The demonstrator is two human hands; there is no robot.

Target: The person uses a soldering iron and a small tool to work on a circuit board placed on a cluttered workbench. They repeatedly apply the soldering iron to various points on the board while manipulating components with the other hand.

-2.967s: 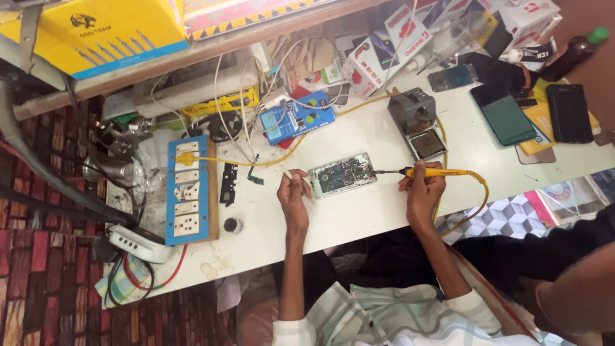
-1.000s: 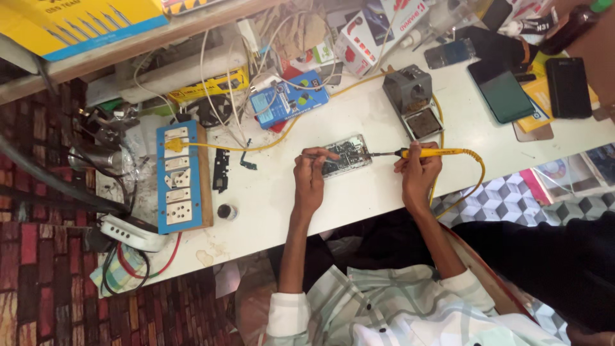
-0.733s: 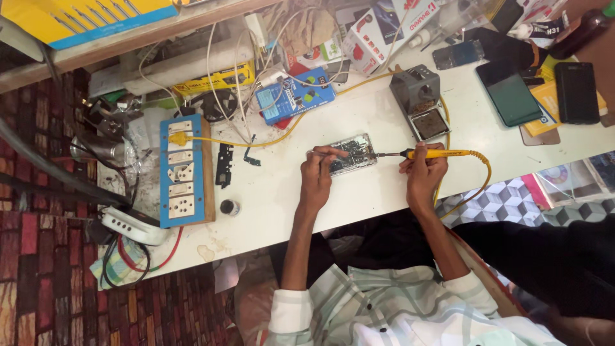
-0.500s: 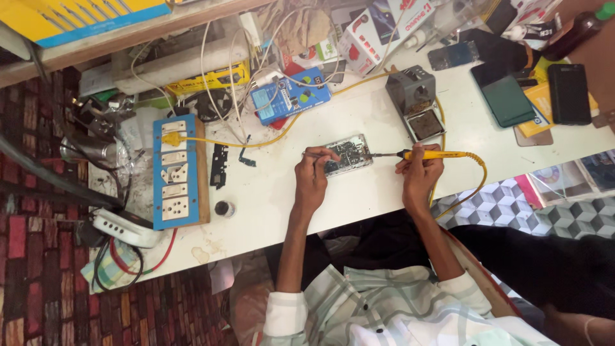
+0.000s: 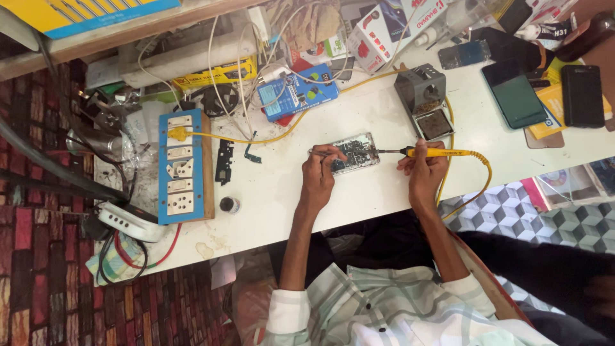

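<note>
An opened phone with its circuit board showing point(image 5: 356, 152) lies on the white table point(image 5: 384, 192). My left hand point(image 5: 319, 172) pinches thin tweezers point(image 5: 321, 151) whose tips rest on the board's left end. My right hand point(image 5: 426, 170) grips a yellow-handled soldering iron point(image 5: 430, 152), its dark tip touching the board's right edge. The iron's yellow cord point(image 5: 482, 173) loops off the table's front edge.
A grey soldering iron stand with a sponge point(image 5: 428, 102) sits behind the iron. A blue switchboard with sockets point(image 5: 184, 168) lies at left, a small black pot point(image 5: 228, 205) beside it. Phones point(image 5: 516, 97) and boxes crowd the far right; tangled wires fill the back.
The view has shifted slightly. Both hands stay at the board with the iron and tweezers held in the same places.
</note>
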